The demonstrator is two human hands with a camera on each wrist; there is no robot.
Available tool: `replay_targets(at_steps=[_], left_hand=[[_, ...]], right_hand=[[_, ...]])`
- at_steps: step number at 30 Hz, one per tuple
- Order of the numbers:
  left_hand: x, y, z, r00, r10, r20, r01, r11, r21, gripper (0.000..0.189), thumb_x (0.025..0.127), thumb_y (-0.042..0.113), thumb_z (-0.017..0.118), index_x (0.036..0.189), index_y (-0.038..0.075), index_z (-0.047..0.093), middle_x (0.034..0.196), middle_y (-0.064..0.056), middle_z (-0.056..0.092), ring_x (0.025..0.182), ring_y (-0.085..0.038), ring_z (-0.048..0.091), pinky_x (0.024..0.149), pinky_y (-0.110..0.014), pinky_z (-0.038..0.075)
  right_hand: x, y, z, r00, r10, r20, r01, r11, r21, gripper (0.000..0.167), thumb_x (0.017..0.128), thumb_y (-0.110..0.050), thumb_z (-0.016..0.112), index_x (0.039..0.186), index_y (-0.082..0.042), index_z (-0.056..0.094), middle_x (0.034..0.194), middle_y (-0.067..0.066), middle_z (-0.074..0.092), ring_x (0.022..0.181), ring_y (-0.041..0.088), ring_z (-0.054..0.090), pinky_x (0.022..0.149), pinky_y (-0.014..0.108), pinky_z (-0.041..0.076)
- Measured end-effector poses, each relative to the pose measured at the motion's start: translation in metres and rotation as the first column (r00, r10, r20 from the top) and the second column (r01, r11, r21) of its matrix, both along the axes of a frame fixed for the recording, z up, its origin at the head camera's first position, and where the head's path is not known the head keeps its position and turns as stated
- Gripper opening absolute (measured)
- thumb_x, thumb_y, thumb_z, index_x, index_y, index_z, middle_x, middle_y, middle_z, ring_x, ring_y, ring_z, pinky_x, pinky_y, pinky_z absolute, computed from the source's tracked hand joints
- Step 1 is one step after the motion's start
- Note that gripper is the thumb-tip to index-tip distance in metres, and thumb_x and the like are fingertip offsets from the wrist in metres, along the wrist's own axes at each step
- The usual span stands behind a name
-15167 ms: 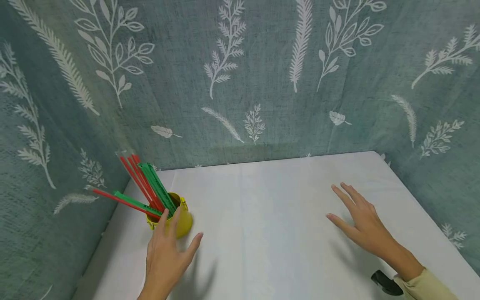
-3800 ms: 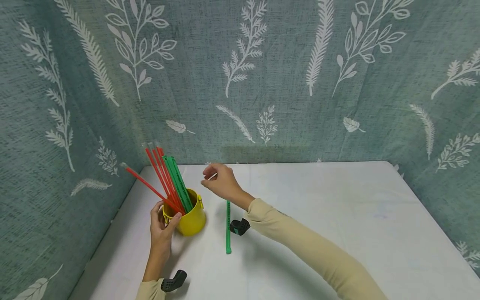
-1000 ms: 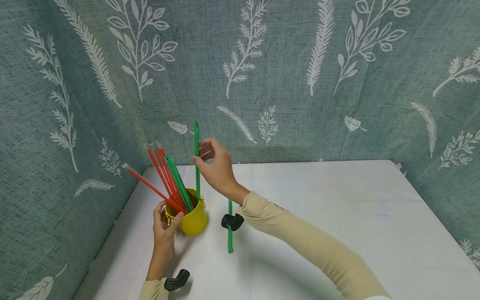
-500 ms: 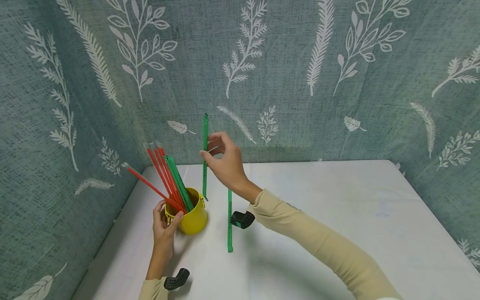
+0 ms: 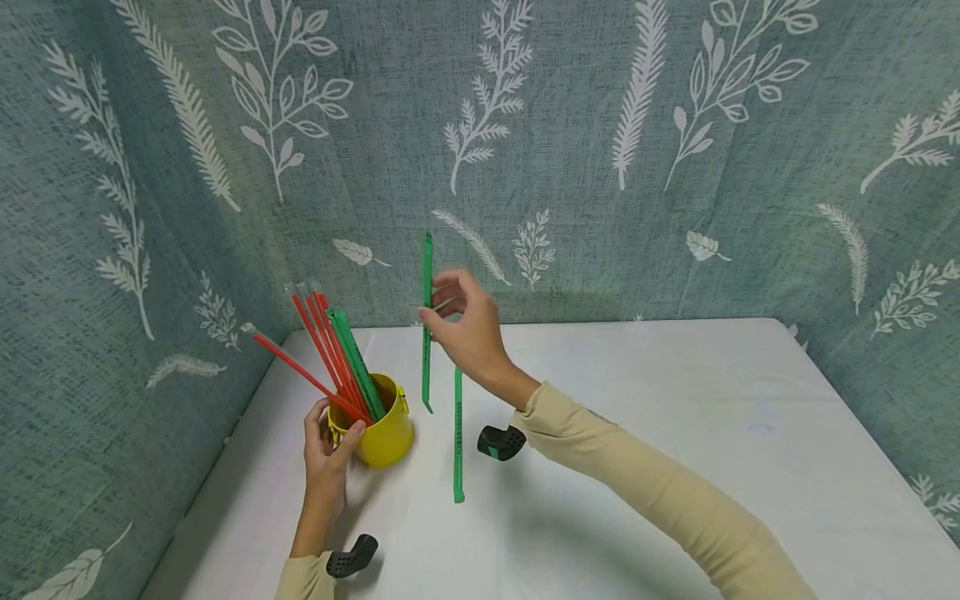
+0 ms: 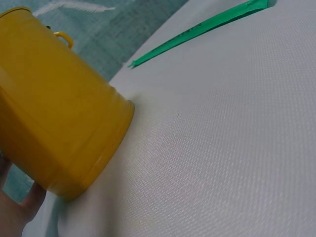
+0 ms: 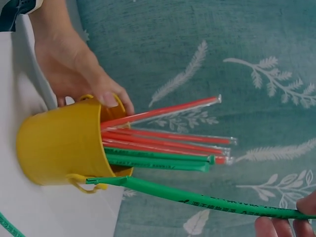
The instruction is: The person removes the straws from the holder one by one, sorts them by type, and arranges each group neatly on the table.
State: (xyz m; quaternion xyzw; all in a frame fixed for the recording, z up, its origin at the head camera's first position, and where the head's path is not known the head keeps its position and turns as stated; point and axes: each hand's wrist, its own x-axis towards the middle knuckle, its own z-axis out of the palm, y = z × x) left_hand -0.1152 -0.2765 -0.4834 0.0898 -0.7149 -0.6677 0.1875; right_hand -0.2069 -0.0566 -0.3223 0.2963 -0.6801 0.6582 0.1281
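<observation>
My left hand grips the left side of a small yellow bucket, thumb at the rim. Several red straws in clear wrappers and a few green-wrapped straws lean inside it toward the back left. My right hand pinches another green-wrapped straw between thumb and fingers. That straw hangs upright just right of the bucket; in the right wrist view its lower end overlaps the bucket's ear. One more green-wrapped straw lies on the white table, pointing away from me.
A white cloth covers the table, stretching far to the right. Green leaf-patterned fabric hangs behind and along both sides. A black wrist device sits below the right forearm, another by the left wrist.
My right hand has drawn the green-wrapped straw up out of the bucket and carried it right. Longer ago, both hands were open and no straw lay on the table. The left hand keeps its grip.
</observation>
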Motion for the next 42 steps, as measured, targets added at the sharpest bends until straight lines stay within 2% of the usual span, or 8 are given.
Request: replay_targets(at_steps=[8,12,17,19,25,36,42], left_hand=[[-0.001,-0.001,-0.002,1.0,0.006,-0.001,-0.006,1.0,-0.001,0.063,0.09,0.014,0.062,0.142,0.022,0.028,0.137,0.002,0.036,0.13,-0.016,0.032,0.108,-0.028,0.032],[-0.002,-0.001,-0.002,1.0,0.005,-0.009,-0.005,1.0,0.001,0.062,0.09,0.013,0.061,0.142,0.022,0.029,0.136,0.002,0.037,0.128,-0.014,0.034,0.103,-0.019,0.035],[-0.002,-0.002,-0.003,1.0,0.008,-0.022,-0.008,1.0,0.009,0.062,0.09,0.013,0.061,0.142,0.021,0.029,0.135,0.001,0.038,0.124,-0.012,0.036,0.097,-0.012,0.037],[-0.002,-0.002,-0.004,1.0,0.015,-0.027,-0.015,1.0,0.012,0.062,0.089,0.013,0.061,0.142,0.021,0.029,0.134,0.001,0.039,0.123,-0.012,0.036,0.096,-0.012,0.037],[0.0,-0.002,-0.004,0.999,0.021,-0.025,-0.02,1.0,0.007,0.062,0.089,0.013,0.062,0.142,0.021,0.029,0.134,0.002,0.038,0.124,-0.013,0.036,0.096,-0.012,0.037],[-0.002,-0.002,-0.003,1.0,0.028,-0.005,-0.029,1.0,-0.005,0.062,0.089,0.014,0.062,0.142,0.021,0.03,0.135,0.003,0.039,0.125,-0.012,0.036,0.097,-0.012,0.037],[-0.002,-0.002,-0.004,0.999,0.026,-0.025,-0.026,1.0,-0.004,0.062,0.089,0.012,0.062,0.142,0.02,0.03,0.134,0.003,0.039,0.124,-0.012,0.037,0.097,-0.012,0.036]], right_hand=[[0.0,0.007,-0.009,0.999,0.007,0.038,-0.007,1.0,0.007,0.032,0.086,0.0,0.066,0.114,0.001,0.052,0.092,0.017,0.057,0.074,0.027,0.061,0.059,0.032,0.057],[0.001,0.012,-0.013,0.997,0.014,0.076,-0.015,1.0,0.012,0.033,0.086,0.001,0.065,0.116,0.004,0.052,0.094,0.023,0.057,0.076,0.033,0.061,0.059,0.039,0.057],[0.013,0.019,-0.004,0.992,0.026,0.12,-0.029,0.999,0.021,0.033,0.085,0.006,0.063,0.115,0.01,0.05,0.095,0.029,0.055,0.077,0.042,0.06,0.06,0.045,0.056],[0.018,0.021,-0.001,0.991,0.035,0.132,-0.039,0.999,0.027,0.032,0.085,0.008,0.062,0.114,0.012,0.049,0.095,0.031,0.054,0.077,0.044,0.059,0.06,0.047,0.056],[0.019,0.025,-0.008,0.985,0.049,0.163,-0.056,0.998,0.039,0.032,0.084,0.008,0.062,0.114,0.013,0.049,0.095,0.031,0.055,0.078,0.046,0.06,0.059,0.046,0.056],[0.02,0.028,-0.02,0.972,0.014,0.236,-0.031,0.997,0.069,0.034,0.085,0.008,0.063,0.115,0.013,0.049,0.096,0.031,0.055,0.078,0.046,0.061,0.062,0.052,0.055],[0.018,0.031,-0.027,0.963,-0.001,0.27,-0.021,0.997,0.078,0.034,0.084,0.007,0.064,0.115,0.013,0.049,0.095,0.031,0.055,0.078,0.049,0.06,0.061,0.051,0.055]])
